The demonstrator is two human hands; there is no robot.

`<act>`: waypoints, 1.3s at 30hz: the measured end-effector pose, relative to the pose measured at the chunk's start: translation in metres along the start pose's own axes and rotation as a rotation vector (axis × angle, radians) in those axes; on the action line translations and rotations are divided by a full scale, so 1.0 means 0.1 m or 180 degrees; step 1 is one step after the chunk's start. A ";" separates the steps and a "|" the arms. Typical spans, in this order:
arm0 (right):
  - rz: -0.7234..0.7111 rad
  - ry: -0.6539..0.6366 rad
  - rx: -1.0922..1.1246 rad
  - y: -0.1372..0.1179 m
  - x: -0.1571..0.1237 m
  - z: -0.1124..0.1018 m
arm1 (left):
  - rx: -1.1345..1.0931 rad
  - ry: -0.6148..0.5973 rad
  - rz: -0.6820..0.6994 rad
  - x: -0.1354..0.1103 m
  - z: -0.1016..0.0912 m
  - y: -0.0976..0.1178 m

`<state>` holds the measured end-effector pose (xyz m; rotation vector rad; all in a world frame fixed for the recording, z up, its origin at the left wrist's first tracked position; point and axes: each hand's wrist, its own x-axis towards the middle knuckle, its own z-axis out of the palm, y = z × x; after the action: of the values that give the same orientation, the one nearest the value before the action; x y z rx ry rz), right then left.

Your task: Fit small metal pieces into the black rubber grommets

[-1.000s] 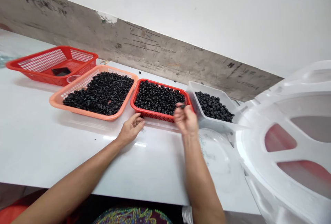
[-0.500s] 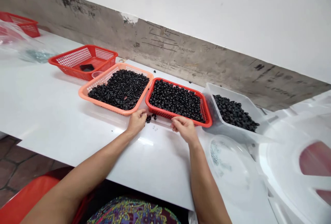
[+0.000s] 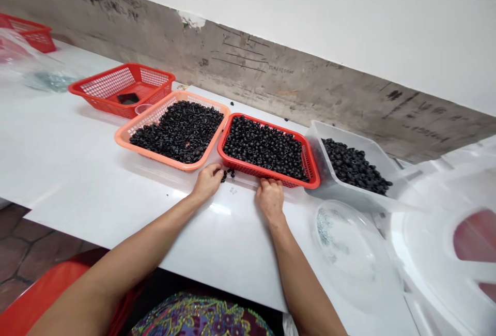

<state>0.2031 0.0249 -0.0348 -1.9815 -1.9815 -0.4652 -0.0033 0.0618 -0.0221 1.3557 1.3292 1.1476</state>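
My left hand rests on the white table, thumb and fingers pinched together beside a few loose black rings. Whatever sits in that pinch is too small to make out. Close to the front side of the red basket is my right hand, back upward and fingers curled; its fingertips are hidden below the rim. Black bead-like pieces with holes fill this basket. Left of it, an orange basket holds many black ring-like pieces.
A clear plastic bin of black pieces stands at right, with a clear round lid holding tiny clear bits in front. Farther left is a red basket with a dark piece inside. A white round tub borders the right side.
My right hand has turned back-up and moved slightly, its fingers now tucked against the red basket's front. My left hand stays almost in place, and the view shifts slightly.
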 end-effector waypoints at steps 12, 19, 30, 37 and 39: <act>-0.0911 0.0368 0.1529 -0.15 -0.02 -0.02 | 0.0178 -0.0125 0.0296 0.02 0.02 -0.08; -0.0833 0.1383 0.1764 -0.10 0.06 -0.25 | 0.0363 -0.0176 0.0301 0.05 0.04 -0.09; -0.0434 -0.1156 0.1008 0.02 1.08 -0.63 | 0.0388 -0.0089 0.0326 0.06 0.03 -0.10; -0.0297 -0.1637 0.0807 0.01 1.39 -0.20 | 0.0197 -0.0008 0.0123 0.08 0.02 -0.08; -0.0324 -0.1585 0.0797 0.03 1.36 -0.16 | 0.0183 -0.0038 0.0153 0.08 0.02 -0.07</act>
<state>0.2054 0.1410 0.0381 -1.9740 -2.2930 0.2789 -0.0029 0.0700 -0.0286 1.4408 1.3366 1.1396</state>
